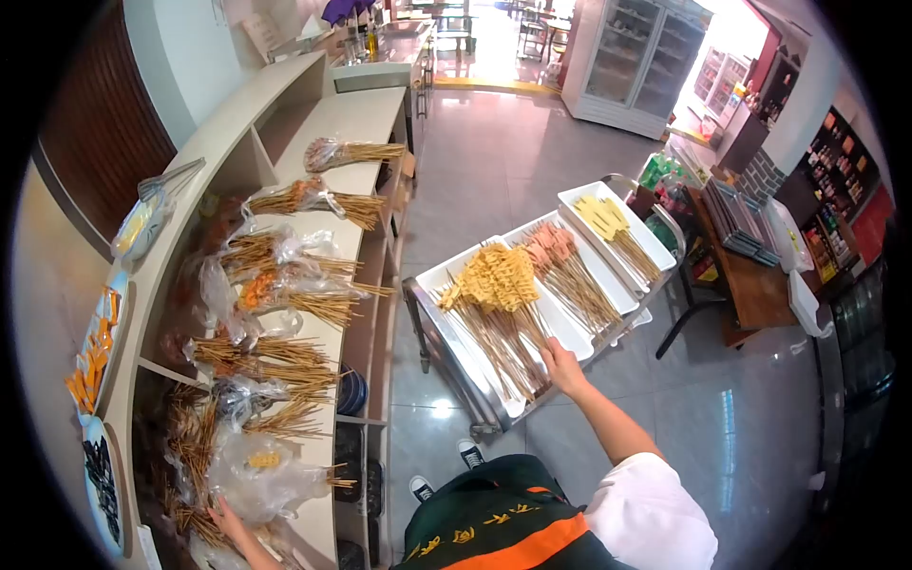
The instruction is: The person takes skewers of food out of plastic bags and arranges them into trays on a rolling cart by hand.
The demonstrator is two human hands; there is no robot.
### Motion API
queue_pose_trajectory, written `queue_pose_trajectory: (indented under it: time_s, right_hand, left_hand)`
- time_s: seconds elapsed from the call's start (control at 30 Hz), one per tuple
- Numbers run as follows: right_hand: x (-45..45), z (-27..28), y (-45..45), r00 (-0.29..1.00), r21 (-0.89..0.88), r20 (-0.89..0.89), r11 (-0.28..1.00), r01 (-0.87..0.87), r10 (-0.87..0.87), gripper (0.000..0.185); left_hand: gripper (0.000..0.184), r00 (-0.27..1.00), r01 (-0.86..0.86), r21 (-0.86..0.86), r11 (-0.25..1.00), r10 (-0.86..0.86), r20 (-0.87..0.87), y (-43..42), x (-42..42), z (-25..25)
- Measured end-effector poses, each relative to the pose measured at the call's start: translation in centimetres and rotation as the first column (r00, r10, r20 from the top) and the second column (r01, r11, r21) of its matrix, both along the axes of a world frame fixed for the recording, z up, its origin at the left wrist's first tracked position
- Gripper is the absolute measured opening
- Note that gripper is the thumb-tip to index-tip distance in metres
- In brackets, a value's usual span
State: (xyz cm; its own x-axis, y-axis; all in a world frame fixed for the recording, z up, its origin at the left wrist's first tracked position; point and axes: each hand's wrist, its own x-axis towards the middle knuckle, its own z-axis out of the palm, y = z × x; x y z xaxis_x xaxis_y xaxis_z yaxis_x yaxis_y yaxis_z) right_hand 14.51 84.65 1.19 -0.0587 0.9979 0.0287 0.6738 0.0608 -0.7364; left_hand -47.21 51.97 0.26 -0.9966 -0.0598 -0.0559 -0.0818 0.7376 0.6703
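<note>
My right hand (562, 366) is closed at the stick ends of yellow folded tofu-skin-like skewers (494, 278), which lie fanned in a white tray (516, 407) on a metal cart. Beside them are pink skewers (556, 245) in a second tray and pale yellow skewers (603, 217) in a third. My left hand (228, 522) reaches over the shelf at the lower left, fingers stretched out against a clear plastic bag (271, 475). Around that bag lie bundles of skewers (195, 437); part of the left hand's grip area is hidden by plastic.
More bagged skewer bundles (285, 256) line the shelf counter (328, 204). On the ledge stand plates with orange pieces (93, 356) and dark strips (100, 480). A wooden table (750, 275) with stacked trays and a glass-door fridge (632, 62) stand to the right.
</note>
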Motion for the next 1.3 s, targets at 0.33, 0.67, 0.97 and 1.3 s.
queue_pose_trajectory:
  time_s: [0.33,0.67,0.97,1.3]
  right_hand:
    - [-0.7,-5.0,6.1,0.952,-0.087,0.304,0.995,0.051,-0.022,0.021]
    - [-2.0,-3.9,5.6,0.803,0.322,0.584,0.942,-0.091,-0.122,0.032]
    - [-29.5,4.3,-4.9,0.124,0.328,-0.134,0.162,-0.931,0.983,0.027]
    - [-53.1,-5.9,-15.0,0.190,-0.033,0.146,0.197,-0.980,0.971,0.031]
  left_hand:
    - [0.048,0.662,0.209,-0.418,0.884,-0.443,-0.605,0.3,11.7,6.9]
    - [0.051,0.331,0.728,-0.611,0.311,-0.940,-0.084,8.7,19.6,8.5]
    - [0.029,0.391,0.681,-0.726,0.100,-0.887,0.245,3.4,15.7,6.5]
    - [0.005,0.370,0.779,-0.593,0.206,-0.914,0.169,3.2,8.7,9.2]
